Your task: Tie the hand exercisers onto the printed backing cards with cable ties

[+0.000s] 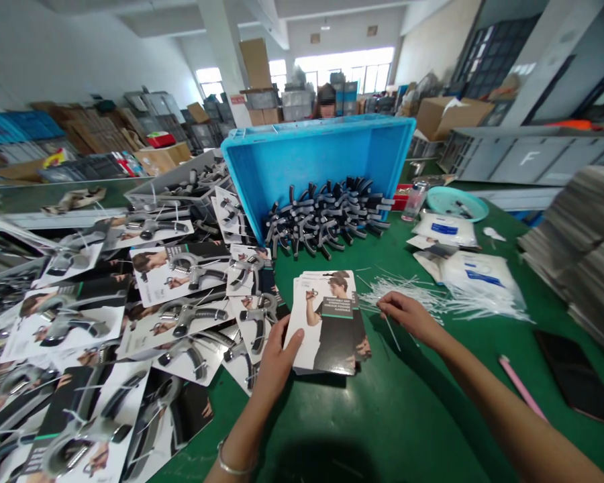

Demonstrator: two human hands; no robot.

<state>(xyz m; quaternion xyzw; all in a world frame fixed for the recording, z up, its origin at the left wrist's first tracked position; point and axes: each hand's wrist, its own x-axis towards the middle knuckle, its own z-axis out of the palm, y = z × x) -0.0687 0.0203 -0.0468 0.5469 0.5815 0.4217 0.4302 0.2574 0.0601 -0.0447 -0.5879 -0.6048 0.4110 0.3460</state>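
Note:
My left hand point(278, 359) grips the left edge of a stack of printed backing cards point(327, 335), its thumb on the top card. The cards lie on the green table in front of me. My right hand point(405, 315) is to the right of the stack, fingertips pinched on a thin white cable tie point(392, 333) that points down toward the table. Just beyond that hand lies a loose spread of white cable ties point(407, 290). Left of the stack, many cards carry grey-and-black hand grip strengtheners point(196, 275) fastened with white ties.
A blue crate point(307, 157) on its side holds a heap of hand grips point(327, 211). At right are plastic bags of ties point(483, 275), a turquoise tray point(458, 203), a pink pen-like stick point(521, 386), a dark phone point(578, 376) and stacked grey sheets point(578, 248).

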